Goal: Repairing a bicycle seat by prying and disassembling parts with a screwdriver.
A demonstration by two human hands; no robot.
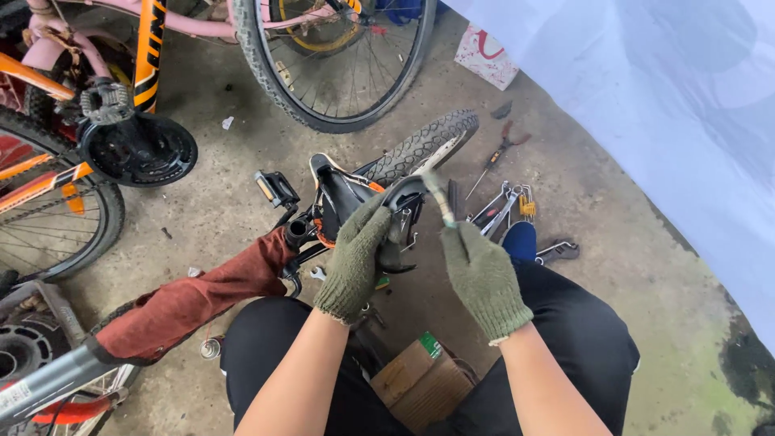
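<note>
Left hand (355,258) in green glove, fingers wrapped around black bike part (401,202). Right hand (482,274) fingers pinching thin tool (437,196). Wrenches (504,208) on floor at two o'clock.

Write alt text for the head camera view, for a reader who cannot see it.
A person's gloved left hand grips a black bicycle part of a small overturned bike while the gloved right hand holds a thin tool against it. Hand tools lie on the concrete floor, with other bicycles parked alongside.
</note>
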